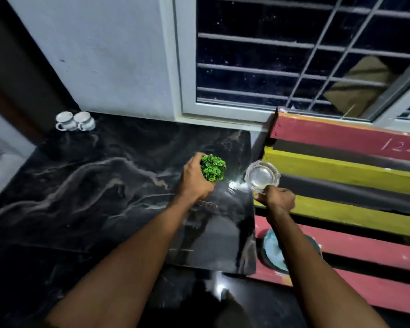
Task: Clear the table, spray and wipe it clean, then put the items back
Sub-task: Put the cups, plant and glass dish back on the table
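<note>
Two items in my grip: left hand (195, 176) wraps the plant (213, 167), right hand (278, 197) pinches the glass ashtray (262, 175); I judge I'm clearing the desk (104, 185), cups (75, 120) next.

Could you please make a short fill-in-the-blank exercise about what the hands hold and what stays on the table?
1. The left hand grips a small ____ plant.
2. The right hand holds a clear ____ dish.
3. ____ white cups stand at the black table's far corner.

Missing words: green; glass; Two
</note>
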